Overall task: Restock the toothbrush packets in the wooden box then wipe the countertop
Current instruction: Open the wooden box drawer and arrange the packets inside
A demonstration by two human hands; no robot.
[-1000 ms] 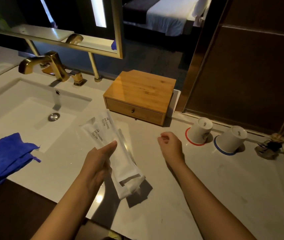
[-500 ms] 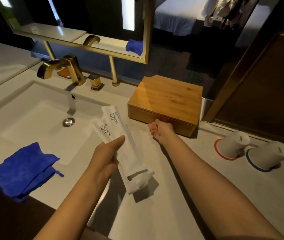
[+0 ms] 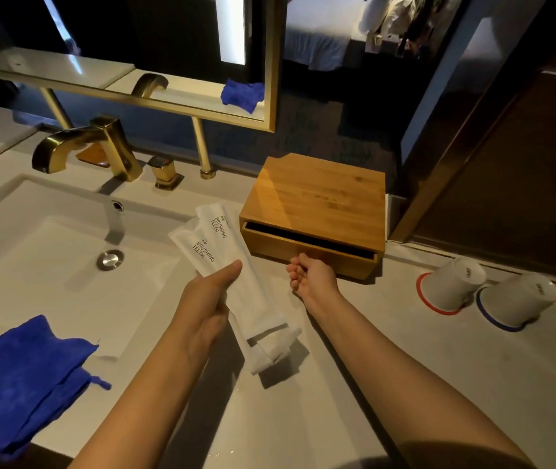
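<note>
blue cloth (image 3: 22,377) lies crumpled at the near left edge of the counter (image 3: 388,319), partly over the rim of the white sink (image 3: 49,265). gold faucet (image 3: 90,147) stands behind the basin, under the mirror (image 3: 127,45). left hand (image 3: 202,306): grip closed, thumb on top, on two white toothbrush packets (image 3: 236,282), stacked and fanned, printed "brushing teeth", held clear of the counter just beside the sink's right rim. right hand (image 3: 313,279): fingers curled at the front of the drawer (image 3: 310,248) of the wooden box (image 3: 320,204); the knob is hidden, so cannot tell what the grip holds. drawer stands out a little; dark gap shows under the lid. far right: two white cups (image 3: 486,292) upside down on red and blue coasters.
</note>
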